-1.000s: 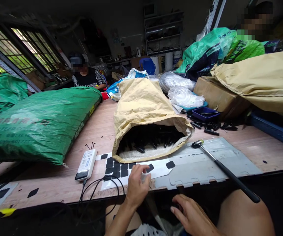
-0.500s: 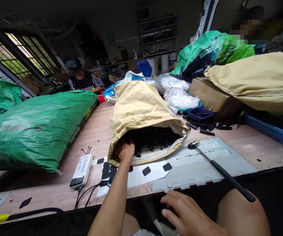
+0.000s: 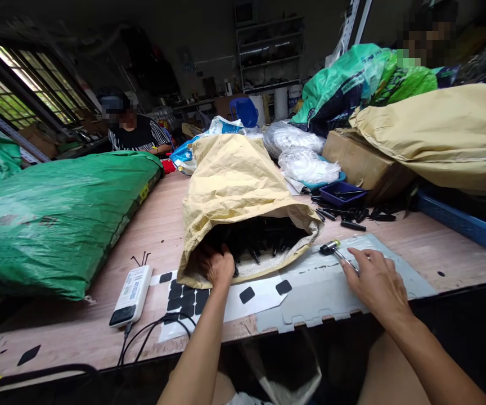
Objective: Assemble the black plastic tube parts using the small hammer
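Note:
A tan woven sack (image 3: 234, 174) lies on the bench with its mouth facing me, and dark slender pieces (image 3: 264, 242) fill its shadowed inside. My left hand (image 3: 217, 264) reaches into the left side of the mouth. Its thumb stands apart from the fingers, whose tips are lost in shadow. My right hand (image 3: 380, 284) is on the handle of a small hammer (image 3: 331, 246). Thumb and forefinger straddle the metal shaft, the other fingers curl over, and the grip is hidden underneath. The hammer head rests on a grey plate (image 3: 306, 292).
Left of the sack are a white power bank (image 3: 131, 295) with cables and a big green sack (image 3: 57, 219). Black pieces lie around a purple tray (image 3: 340, 193), near a cardboard box (image 3: 361, 160) and a blue crate (image 3: 466, 222). Across the bench sits a person (image 3: 137, 132).
My right hand has risen from above my lap to the hammer handle. My left hand stays inside the sack's mouth. The view has shifted slightly.

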`<action>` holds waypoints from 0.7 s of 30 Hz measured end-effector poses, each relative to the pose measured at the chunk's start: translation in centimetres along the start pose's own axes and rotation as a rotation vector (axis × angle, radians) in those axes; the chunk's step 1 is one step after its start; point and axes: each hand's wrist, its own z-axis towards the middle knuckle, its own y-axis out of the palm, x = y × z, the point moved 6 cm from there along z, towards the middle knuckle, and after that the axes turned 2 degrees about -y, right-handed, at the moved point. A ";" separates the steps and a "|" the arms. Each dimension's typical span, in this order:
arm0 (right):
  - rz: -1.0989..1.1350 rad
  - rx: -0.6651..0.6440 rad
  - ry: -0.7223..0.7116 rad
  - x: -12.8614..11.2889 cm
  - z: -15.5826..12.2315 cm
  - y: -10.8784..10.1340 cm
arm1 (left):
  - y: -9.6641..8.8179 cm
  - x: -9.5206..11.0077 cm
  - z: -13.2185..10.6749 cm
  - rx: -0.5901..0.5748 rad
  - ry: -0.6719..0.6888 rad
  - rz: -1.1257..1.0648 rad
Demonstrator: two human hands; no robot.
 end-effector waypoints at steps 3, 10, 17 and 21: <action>-0.132 -0.050 0.015 -0.1 0.7 2.2 | 0.7 0.7 -1.7 0.027 -0.105 -0.093; -0.188 0.108 -0.023 -1.6 -0.2 2.9 | -0.5 -1.1 -2.6 0.002 0.001 -0.281; -0.204 0.133 -0.026 -1.4 -0.1 2.8 | -2.4 -3.9 -3.5 0.056 0.174 -0.338; -0.193 0.122 -0.016 -1.6 -0.1 2.5 | -3.4 -4.1 -3.5 0.067 0.206 -0.241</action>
